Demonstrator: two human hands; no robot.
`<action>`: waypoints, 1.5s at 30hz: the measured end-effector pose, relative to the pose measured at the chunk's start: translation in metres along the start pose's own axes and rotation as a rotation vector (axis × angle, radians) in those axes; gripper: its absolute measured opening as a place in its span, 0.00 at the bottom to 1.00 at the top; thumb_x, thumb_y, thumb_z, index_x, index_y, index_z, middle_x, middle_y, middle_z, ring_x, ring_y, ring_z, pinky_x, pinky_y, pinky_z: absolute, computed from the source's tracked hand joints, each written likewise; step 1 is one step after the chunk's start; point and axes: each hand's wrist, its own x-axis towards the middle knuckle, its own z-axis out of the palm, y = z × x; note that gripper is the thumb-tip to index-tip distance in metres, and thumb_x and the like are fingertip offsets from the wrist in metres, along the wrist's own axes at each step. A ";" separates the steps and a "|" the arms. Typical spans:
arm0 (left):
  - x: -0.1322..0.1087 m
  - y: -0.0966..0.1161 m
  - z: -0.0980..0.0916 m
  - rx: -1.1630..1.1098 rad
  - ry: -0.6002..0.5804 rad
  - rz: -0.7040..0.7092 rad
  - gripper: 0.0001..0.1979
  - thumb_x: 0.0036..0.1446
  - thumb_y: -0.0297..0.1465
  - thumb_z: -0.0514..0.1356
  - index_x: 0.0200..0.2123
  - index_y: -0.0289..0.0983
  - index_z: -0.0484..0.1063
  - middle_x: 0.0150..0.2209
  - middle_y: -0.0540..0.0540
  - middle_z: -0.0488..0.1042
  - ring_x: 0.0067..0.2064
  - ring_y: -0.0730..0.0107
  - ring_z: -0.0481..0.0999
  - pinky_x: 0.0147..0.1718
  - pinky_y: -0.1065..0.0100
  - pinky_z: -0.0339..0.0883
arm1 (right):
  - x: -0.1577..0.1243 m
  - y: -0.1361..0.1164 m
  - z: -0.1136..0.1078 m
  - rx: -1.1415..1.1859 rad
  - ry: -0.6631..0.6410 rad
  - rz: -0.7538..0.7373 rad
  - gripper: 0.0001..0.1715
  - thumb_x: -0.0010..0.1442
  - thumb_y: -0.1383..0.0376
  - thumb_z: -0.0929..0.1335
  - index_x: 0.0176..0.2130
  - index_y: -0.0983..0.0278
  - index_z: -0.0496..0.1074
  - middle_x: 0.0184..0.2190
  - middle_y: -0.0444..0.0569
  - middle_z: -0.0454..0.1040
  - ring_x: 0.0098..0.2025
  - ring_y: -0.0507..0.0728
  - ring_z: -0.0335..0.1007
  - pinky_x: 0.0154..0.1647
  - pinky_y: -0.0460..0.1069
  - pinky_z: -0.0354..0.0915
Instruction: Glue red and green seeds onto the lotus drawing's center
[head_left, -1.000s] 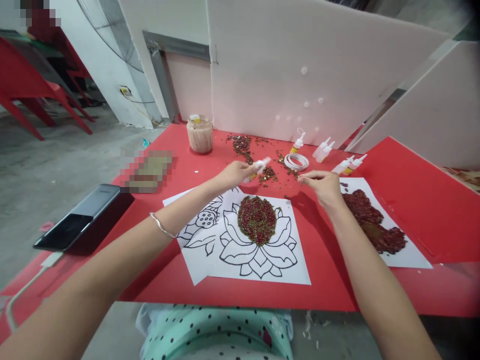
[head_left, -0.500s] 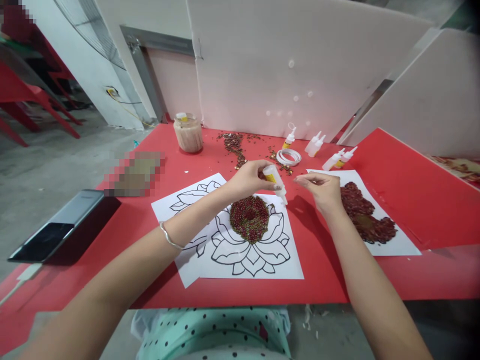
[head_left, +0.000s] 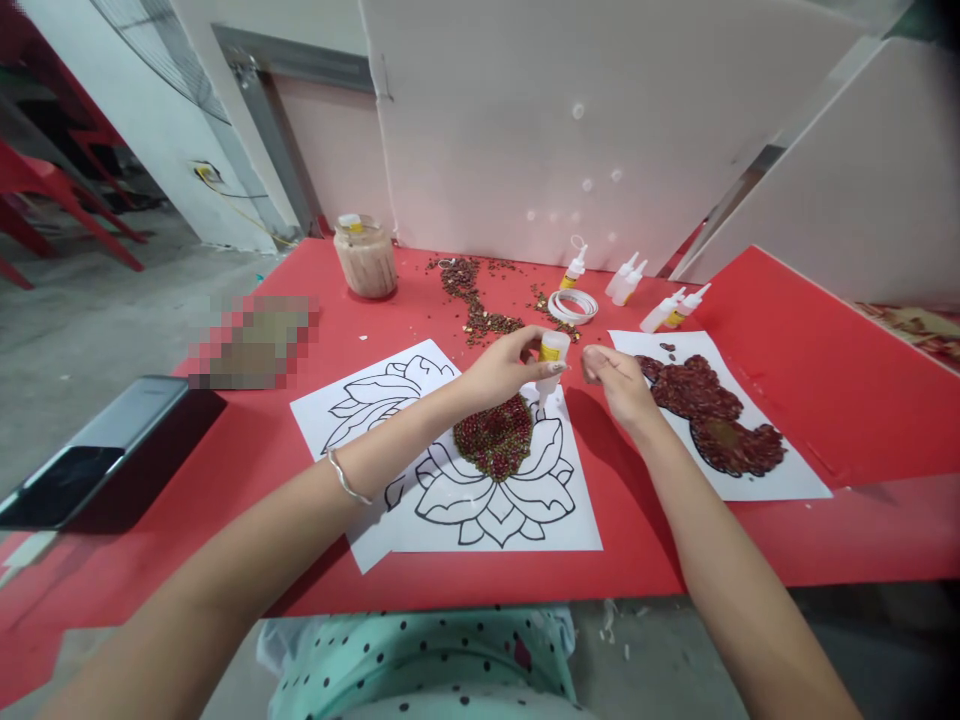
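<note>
My left hand is closed around a small white glue bottle with a yellow label, nozzle pointing down. The nozzle is over the upper right part of a lotus outline on a white sheet; whether it touches the paper I cannot tell. Red and green beans or seeds fill the flower's centre. To the right of the bottle, above the red table, my right hand is pinched closed; what its fingertips hold, if anything, is too small to make out.
Loose seeds lie behind the sheets, beside a white tape roll and several upright glue bottles. A jar stands at the back left. Another lotus sheet lies left, a dark-red seed picture right, a phone far left.
My left hand has turned the glue bottle more upright, nozzle down, and moved it slightly left over the drawing. My right hand's fingers have curled in more, drawing slightly left.
</note>
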 end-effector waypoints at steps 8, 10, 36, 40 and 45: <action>0.000 -0.005 0.001 0.069 -0.010 -0.002 0.09 0.52 0.31 0.62 0.34 0.35 0.64 0.34 0.49 0.68 0.31 0.76 0.62 0.32 0.70 0.57 | -0.003 0.004 0.000 0.033 0.005 0.075 0.23 0.34 0.51 0.78 0.17 0.63 0.67 0.19 0.44 0.72 0.24 0.51 0.65 0.27 0.48 0.61; -0.001 -0.005 0.001 0.077 -0.009 -0.008 0.09 0.52 0.31 0.62 0.33 0.35 0.65 0.34 0.50 0.68 0.31 0.76 0.62 0.32 0.71 0.57 | -0.004 0.006 -0.002 0.030 0.054 0.076 0.23 0.34 0.55 0.78 0.15 0.63 0.65 0.17 0.42 0.71 0.22 0.50 0.63 0.26 0.47 0.60; 0.000 -0.005 -0.003 0.029 -0.018 -0.045 0.11 0.49 0.30 0.64 0.33 0.33 0.66 0.30 0.52 0.66 0.29 0.78 0.63 0.29 0.70 0.57 | -0.005 0.000 -0.005 -0.105 -0.028 0.075 0.15 0.44 0.54 0.74 0.23 0.63 0.76 0.20 0.44 0.73 0.25 0.53 0.67 0.30 0.49 0.65; -0.001 -0.004 -0.003 0.044 -0.016 -0.053 0.11 0.49 0.31 0.65 0.34 0.33 0.67 0.30 0.51 0.66 0.29 0.77 0.63 0.29 0.70 0.57 | -0.005 -0.001 -0.004 -0.124 -0.073 0.042 0.18 0.50 0.52 0.71 0.21 0.63 0.75 0.22 0.46 0.76 0.29 0.54 0.70 0.36 0.51 0.66; -0.002 -0.003 -0.002 0.037 -0.016 -0.055 0.11 0.49 0.31 0.64 0.34 0.34 0.66 0.30 0.52 0.66 0.28 0.78 0.63 0.29 0.71 0.56 | -0.005 0.006 -0.004 -0.050 0.087 0.036 0.20 0.34 0.56 0.78 0.16 0.63 0.68 0.17 0.43 0.70 0.22 0.51 0.63 0.27 0.48 0.63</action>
